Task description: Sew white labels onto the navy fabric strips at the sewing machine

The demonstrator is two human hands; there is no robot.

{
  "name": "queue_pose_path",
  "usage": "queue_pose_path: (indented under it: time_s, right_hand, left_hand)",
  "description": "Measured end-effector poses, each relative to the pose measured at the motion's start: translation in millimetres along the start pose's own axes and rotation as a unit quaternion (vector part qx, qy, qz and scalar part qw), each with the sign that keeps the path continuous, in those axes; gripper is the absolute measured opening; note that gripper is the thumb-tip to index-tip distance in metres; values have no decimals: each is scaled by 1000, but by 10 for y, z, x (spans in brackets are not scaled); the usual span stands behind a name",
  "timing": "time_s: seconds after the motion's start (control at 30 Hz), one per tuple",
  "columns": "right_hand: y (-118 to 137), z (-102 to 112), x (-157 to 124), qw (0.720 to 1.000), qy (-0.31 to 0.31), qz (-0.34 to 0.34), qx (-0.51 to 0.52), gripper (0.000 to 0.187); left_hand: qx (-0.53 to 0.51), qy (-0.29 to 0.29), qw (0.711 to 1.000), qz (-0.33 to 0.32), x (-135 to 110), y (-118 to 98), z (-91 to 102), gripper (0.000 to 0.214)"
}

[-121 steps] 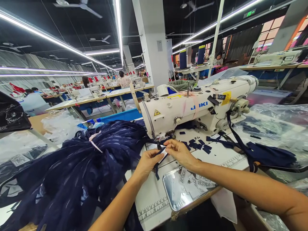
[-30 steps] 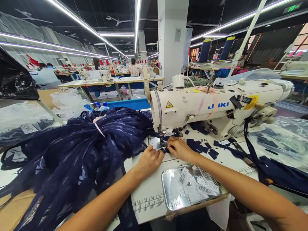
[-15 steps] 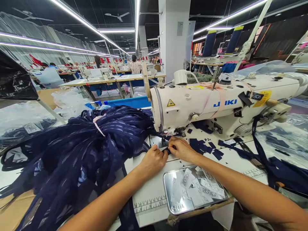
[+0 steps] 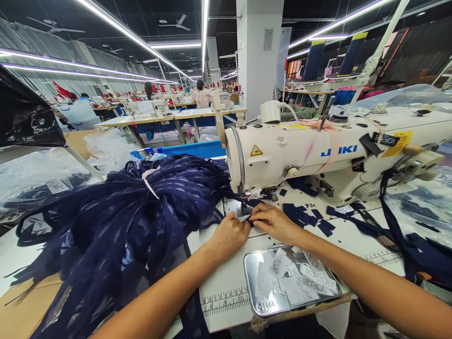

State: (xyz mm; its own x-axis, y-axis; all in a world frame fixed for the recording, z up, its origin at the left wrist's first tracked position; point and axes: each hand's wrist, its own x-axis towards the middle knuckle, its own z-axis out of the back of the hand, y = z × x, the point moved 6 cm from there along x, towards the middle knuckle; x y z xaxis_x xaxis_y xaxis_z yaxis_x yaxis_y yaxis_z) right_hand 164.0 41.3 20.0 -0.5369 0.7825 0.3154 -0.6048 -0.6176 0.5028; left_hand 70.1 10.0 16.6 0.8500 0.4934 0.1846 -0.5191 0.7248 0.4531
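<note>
My left hand point(image 4: 231, 234) is closed at the front of the sewing machine's needle plate point(image 4: 233, 207), pinching navy fabric point(image 4: 250, 222). Beside it, my right hand point(image 4: 271, 220) has thumb and forefinger pressed together on the same navy fabric. Both sets of fingertips nearly meet just in front of the presser foot point(image 4: 244, 207). Most of the gripped piece is hidden by the fingers. Over them stands the white sewing machine point(image 4: 282, 146). Left of my hands lies a large bundle of navy sheer fabric strips point(image 4: 169, 188), tied with a pale pink band point(image 4: 150, 183).
A metal tray point(image 4: 256, 308) of white printed labels point(image 4: 296, 282) sits at the table's front edge. Navy scraps point(image 4: 300, 214) and a navy strap point(image 4: 360, 226) lie to the right. Thread cones point(image 4: 314, 61) stand behind. People work at benches farther back.
The whole view has shifted slightly, so things appear a little further right. My fingers stay at the needle area, with the right fingertips drawn slightly nearer the left hand.
</note>
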Motion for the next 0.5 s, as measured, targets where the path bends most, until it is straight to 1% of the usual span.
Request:
queue_pose_path:
  time_s: [0.07,0.13,0.2,0.27,0.37,0.43,0.5]
  right_hand:
    - [42,-20,-53,998,11,24,-58,18]
    - [114,-59,-96,989,19,49,-142,22]
    - [197,-114,-124,971,35,76,-224,23]
    - [255,-160,-134,952,58,96,-284,25]
    - [279,-172,-123,933,84,141,-321,24]
    - [254,-155,-99,923,92,183,-326,24]
    - [195,-133,-60,916,93,212,-329,27]
  left_hand:
    - [-15,7,1000,11,6,5,-19,13]
    - [-31,5,999,22,0,18,-29,13]
    - [-48,-5,998,33,-28,48,-21,13]
    - [-65,-19,997,42,-83,96,10,13]
    - [-104,-53,992,40,-188,167,85,14]
    - [-136,-76,988,17,-236,176,124,12]
    - [-157,-80,984,-3,-238,159,122,12]
